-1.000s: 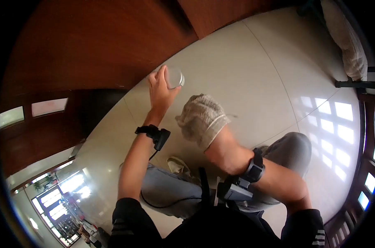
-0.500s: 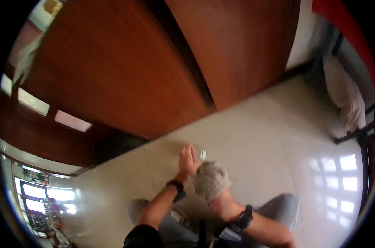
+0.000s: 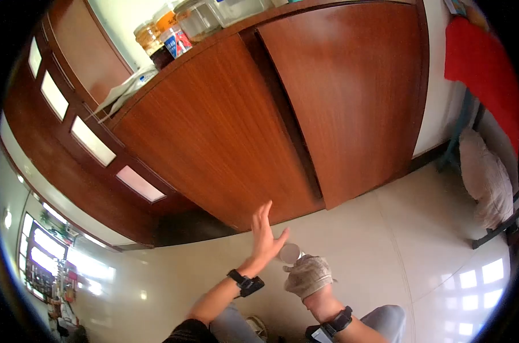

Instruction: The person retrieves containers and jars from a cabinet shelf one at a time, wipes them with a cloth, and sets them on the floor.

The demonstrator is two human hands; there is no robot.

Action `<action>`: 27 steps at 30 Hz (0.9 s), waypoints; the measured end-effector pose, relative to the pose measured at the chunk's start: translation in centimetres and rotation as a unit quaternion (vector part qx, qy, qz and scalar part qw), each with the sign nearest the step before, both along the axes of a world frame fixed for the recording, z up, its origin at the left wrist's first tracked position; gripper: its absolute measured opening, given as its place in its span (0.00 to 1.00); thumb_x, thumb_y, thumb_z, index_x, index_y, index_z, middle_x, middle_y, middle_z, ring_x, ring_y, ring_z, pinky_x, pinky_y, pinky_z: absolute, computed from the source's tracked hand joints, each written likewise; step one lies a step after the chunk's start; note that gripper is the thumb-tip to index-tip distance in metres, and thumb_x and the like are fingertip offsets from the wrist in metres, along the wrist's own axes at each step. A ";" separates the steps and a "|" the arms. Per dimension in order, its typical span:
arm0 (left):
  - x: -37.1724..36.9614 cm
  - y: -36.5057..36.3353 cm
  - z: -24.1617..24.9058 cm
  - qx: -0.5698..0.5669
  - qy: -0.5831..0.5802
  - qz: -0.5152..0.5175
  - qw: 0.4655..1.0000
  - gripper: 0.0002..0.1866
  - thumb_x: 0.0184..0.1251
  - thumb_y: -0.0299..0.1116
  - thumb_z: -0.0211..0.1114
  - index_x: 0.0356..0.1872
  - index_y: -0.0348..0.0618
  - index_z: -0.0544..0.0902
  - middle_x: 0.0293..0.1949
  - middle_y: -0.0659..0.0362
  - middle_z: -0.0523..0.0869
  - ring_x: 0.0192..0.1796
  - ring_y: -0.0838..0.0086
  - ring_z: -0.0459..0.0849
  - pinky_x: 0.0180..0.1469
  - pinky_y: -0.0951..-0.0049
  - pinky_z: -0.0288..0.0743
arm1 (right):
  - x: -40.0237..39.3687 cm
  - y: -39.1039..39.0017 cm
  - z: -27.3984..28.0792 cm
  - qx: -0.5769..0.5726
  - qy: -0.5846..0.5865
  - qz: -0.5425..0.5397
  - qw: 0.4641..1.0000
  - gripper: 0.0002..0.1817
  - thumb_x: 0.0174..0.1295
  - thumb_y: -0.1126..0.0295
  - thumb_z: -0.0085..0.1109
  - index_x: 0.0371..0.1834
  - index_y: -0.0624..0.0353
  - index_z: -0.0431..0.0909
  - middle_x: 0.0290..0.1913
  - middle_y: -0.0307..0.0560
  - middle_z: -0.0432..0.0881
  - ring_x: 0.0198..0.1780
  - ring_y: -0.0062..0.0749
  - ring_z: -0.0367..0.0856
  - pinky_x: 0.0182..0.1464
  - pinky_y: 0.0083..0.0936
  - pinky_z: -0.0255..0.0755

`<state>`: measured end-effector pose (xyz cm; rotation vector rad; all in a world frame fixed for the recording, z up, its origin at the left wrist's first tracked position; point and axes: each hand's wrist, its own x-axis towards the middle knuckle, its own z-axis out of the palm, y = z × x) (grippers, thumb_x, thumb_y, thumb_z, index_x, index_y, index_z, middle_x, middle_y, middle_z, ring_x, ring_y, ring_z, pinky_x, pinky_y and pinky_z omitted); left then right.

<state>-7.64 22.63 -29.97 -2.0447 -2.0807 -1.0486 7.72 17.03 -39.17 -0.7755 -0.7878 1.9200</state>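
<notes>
My left hand (image 3: 264,242) is bare and open, its fingers stretched toward the cabinet and its thumb apart. A small object with a round, greyish end face (image 3: 290,253) sits just beyond that thumb; it looks like a little can or jar. My right hand (image 3: 309,278), in a stained beige-grey cloth glove, is closed round this object from the right. Most of its body is hidden by the glove. Both wrists carry black straps with small devices. The two hands are held over the floor, in front of a reddish-brown wooden cabinet (image 3: 225,143).
Jars (image 3: 196,20) and a blue-and-red can (image 3: 176,43) stand on the cabinet top, with papers (image 3: 125,91) overhanging its edge. Pale glossy tiles (image 3: 362,246) cover the floor. At right are a red cloth (image 3: 480,71) and a whitish bundle (image 3: 484,177) near a dark metal frame.
The view has tilted up, bringing the cabinet top and its jars into sight. My left hand has opened wider, and the object's round end now faces me.
</notes>
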 end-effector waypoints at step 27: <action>-1.2 17.8 45.7 0.201 0.326 0.096 0.919 0.46 0.51 0.46 0.73 0.67 0.34 0.62 0.61 0.41 0.72 0.65 0.53 0.70 0.68 0.59 0.64 | 5.9 2.8 11.3 0.110 0.034 -0.026 0.993 0.11 0.41 0.85 0.64 0.19 0.60 0.70 0.25 0.44 0.79 0.30 0.26 0.79 0.29 0.21 0.76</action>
